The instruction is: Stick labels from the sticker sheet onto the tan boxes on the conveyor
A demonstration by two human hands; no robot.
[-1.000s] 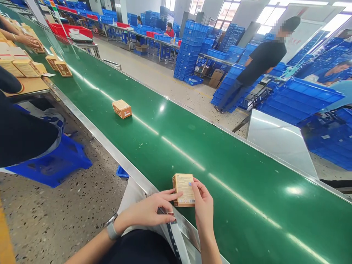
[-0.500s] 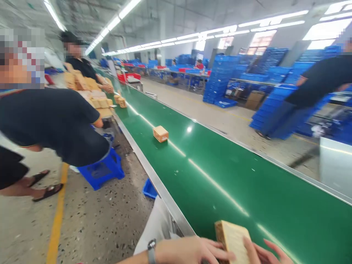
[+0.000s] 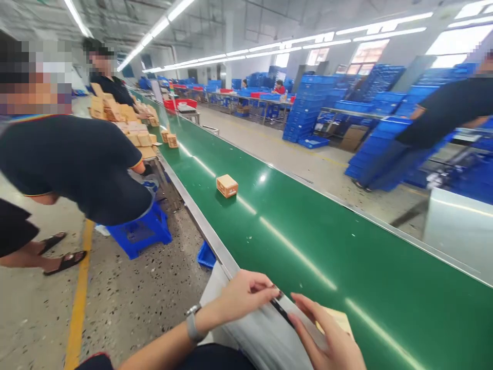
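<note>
While the belt runs green and glossy ahead, two hands work at its near edge.

Left hand: the left hand (image 3: 246, 293), wrist in a watch (image 3: 192, 324), pinches the end of a dark strip (image 3: 279, 307) between thumb and fingertips, fingers curled, over the steel rim.

Right hand: the right hand (image 3: 331, 339) lies spread and flat, palm down, on a small tan box (image 3: 339, 321); whether it grips or only rests, the view cannot tell.

Box position: the tan box sits on the conveyor surface (image 3: 308, 231) just inside the near rim, mostly hidden under the right hand, its long axis running away up the belt. It lies to the right of the strip, so the right hand is the nearer.

Under the hands: a pale plastic sheet (image 3: 262, 334) drapes off the rim toward the lap.

Mid-belt: a second carton (image 3: 227, 185) stands alone, well apart up the belt.

Left of belt: a seated co-worker's dark shirt (image 3: 77, 164) leans above a blue stool (image 3: 142, 234).

Far end: stacked cartons (image 3: 134, 133) crowd a side bench; blue crates (image 3: 304, 113) rise across the aisle.
</note>
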